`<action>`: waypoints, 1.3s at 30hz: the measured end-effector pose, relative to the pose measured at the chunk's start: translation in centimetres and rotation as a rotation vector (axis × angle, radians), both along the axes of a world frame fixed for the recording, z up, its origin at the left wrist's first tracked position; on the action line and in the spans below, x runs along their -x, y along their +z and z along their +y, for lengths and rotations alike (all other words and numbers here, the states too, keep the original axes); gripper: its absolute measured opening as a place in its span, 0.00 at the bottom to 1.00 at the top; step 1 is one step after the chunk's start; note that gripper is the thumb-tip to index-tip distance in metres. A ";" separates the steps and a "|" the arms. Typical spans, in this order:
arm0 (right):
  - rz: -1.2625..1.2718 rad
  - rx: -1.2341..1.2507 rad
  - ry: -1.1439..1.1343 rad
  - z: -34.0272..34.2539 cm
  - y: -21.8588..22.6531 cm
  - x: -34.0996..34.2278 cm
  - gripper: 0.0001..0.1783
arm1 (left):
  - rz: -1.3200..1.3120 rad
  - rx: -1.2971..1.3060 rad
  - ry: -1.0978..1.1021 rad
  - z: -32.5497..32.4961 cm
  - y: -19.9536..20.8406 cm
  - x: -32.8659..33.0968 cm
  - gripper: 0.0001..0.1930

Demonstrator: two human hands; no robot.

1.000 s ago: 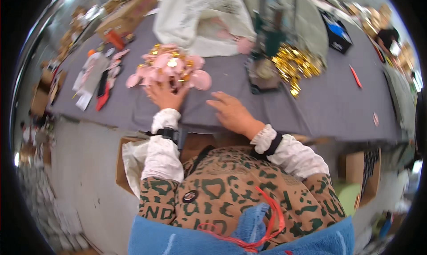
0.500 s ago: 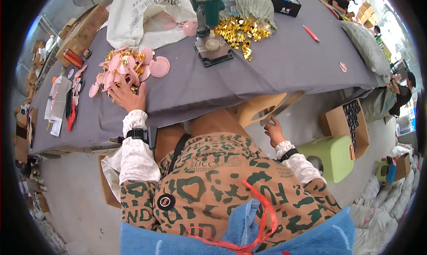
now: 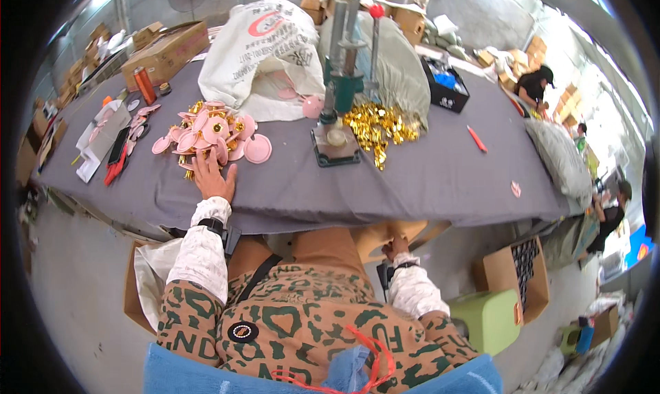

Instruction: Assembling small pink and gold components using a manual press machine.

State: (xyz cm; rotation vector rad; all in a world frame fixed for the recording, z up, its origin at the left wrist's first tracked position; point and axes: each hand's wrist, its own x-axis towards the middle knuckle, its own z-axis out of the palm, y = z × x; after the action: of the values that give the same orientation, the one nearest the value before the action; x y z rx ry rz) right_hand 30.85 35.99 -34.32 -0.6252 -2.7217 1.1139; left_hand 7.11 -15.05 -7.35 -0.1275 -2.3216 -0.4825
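My left hand (image 3: 213, 177) rests with fingers spread against the near edge of a heap of pink plastic discs (image 3: 206, 133), some carrying gold metal pieces. One pink disc (image 3: 258, 149) lies flat at the heap's right side. Below the table's front edge, my right hand (image 3: 396, 245) is on a tan stool (image 3: 375, 240), its fingers bent in against it; they show only in part. Farther off stands a green hand press (image 3: 337, 143) with a red-knobbed lever. Beside it is a pile of shiny gold metal clips (image 3: 379, 129).
A white woven sack (image 3: 237, 64) with pink discs at its mouth stands behind the heap. A red pen-shaped tool (image 3: 476, 139) lies right on the grey cloth (image 3: 426, 188). By my right arm are a green plastic stool (image 3: 489, 322) and an open carton (image 3: 496, 270). Other people work far right.
My view has tilted up, showing more of the room behind the table. My right hand has moved from beside the tan stool onto it. My left hand stays at the heap.
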 end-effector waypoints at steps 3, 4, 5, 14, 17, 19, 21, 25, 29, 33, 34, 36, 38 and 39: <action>-0.081 -0.226 0.071 -1.2 -0.4 2.1 0.40 | -0.029 0.005 0.045 -0.9 0.1 -0.4 0.36; -0.065 -0.265 0.060 -2.1 0.4 2.6 0.42 | -0.052 0.011 0.042 -1.5 0.1 -0.6 0.36; -0.060 -0.345 0.084 -2.5 1.2 2.7 0.42 | -0.067 0.006 0.049 -1.6 0.3 -0.8 0.36; 0.291 0.010 0.210 -0.8 2.1 5.2 0.40 | -0.046 -0.028 -0.027 -1.2 1.2 -1.3 0.35; 0.266 0.116 0.206 -1.7 2.5 4.9 0.38 | -0.042 -0.020 -0.033 -1.3 1.2 -1.3 0.35; 0.240 0.182 0.186 -2.4 2.9 5.3 0.37 | -0.044 -0.018 -0.047 -1.0 1.2 -1.3 0.34; 0.213 0.251 0.167 -4.4 2.7 5.4 0.37 | -0.019 -0.018 -0.065 -0.9 1.4 -1.1 0.33; 0.169 0.394 0.134 -8.6 4.0 8.1 0.35 | -0.019 0.005 -0.069 -1.1 1.2 -0.8 0.33; 0.138 0.523 0.082 -9.8 5.6 9.1 0.33 | 0.002 -0.002 -0.074 -0.3 0.9 -0.7 0.33; 0.155 0.632 -0.007 -8.9 6.5 9.4 0.31 | -0.011 -0.001 -0.068 -1.3 0.4 -0.6 0.33; 0.158 0.658 -0.035 -9.2 6.6 9.4 0.30 | -0.019 0.015 -0.061 -1.6 0.2 -0.8 0.33; 0.160 0.719 -0.094 -9.2 7.0 9.9 0.29 | -0.028 0.018 -0.082 -1.7 0.3 -0.6 0.33; 0.151 0.788 -0.135 -8.5 7.4 9.4 0.29 | -0.046 0.007 -0.083 -1.7 0.5 -0.7 0.33; 0.150 0.820 -0.151 -7.7 7.8 9.1 0.28 | -0.053 0.002 -0.095 -1.6 0.7 -0.6 0.33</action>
State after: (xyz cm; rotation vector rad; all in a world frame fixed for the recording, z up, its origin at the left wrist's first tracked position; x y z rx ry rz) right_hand 21.75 28.26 -26.52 -0.7671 -1.9720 2.1232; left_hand 7.68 -16.65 -6.66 -0.2296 -2.3761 -0.5373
